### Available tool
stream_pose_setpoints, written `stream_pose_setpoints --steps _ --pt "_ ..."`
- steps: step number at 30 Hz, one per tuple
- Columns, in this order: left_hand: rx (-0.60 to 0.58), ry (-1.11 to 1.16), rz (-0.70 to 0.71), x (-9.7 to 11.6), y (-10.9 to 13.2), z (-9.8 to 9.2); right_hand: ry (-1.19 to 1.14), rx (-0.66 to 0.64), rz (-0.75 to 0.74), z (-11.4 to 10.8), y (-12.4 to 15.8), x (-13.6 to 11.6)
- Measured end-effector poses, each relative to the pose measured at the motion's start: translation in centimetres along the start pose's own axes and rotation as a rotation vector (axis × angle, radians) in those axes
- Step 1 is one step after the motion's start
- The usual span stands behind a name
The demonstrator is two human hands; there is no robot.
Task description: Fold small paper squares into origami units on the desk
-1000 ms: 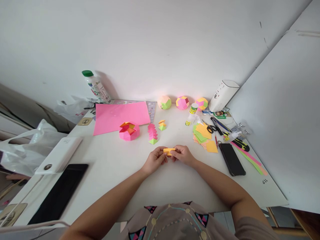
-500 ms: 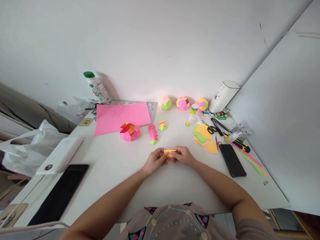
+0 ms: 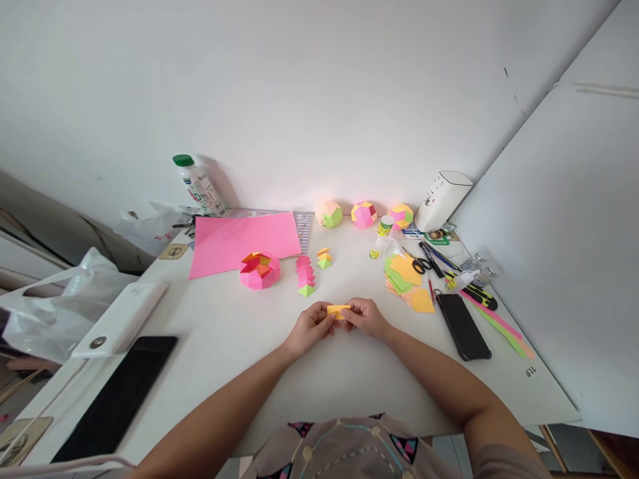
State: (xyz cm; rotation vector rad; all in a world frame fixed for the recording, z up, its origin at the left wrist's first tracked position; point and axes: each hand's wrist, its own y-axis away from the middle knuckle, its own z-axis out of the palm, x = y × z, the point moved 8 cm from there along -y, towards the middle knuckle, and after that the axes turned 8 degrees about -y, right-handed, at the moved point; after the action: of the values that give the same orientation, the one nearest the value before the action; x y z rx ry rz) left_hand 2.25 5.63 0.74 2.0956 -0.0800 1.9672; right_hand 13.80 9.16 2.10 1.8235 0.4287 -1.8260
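Note:
Both my hands meet over the middle of the white table [image 3: 349,372] and pinch a small folded orange paper piece [image 3: 338,310]. My left hand [image 3: 308,327] grips its left end with closed fingers. My right hand [image 3: 368,317] grips its right end the same way. Just beyond them lies a row of folded pink and green paper units [image 3: 305,272], and a pink folded paper bowl shape [image 3: 259,269] sits to the left of that row.
A pink sheet [image 3: 243,239], a bottle [image 3: 198,183] and three paper balls [image 3: 364,214] stand at the back. A stack of coloured squares [image 3: 407,276], scissors [image 3: 421,262], glue [image 3: 382,233], pens and a phone [image 3: 462,317] lie right. A tablet [image 3: 120,394] and white box [image 3: 120,318] lie left.
My hands keep pinching the orange piece with hardly any shift. The view has tipped a little, so everything on the table sits slightly lower in the picture.

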Motion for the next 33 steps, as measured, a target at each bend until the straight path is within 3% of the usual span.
stream_pose_setpoints --steps 15,33 --pt "-0.026 -0.210 -0.054 0.74 -0.11 -0.07 -0.001 -0.017 -0.053 -0.09 0.10 0.07" --pt "0.008 -0.250 0.026 0.47 -0.19 -0.06 0.033 -0.067 -0.067 0.49 0.22 -0.47"
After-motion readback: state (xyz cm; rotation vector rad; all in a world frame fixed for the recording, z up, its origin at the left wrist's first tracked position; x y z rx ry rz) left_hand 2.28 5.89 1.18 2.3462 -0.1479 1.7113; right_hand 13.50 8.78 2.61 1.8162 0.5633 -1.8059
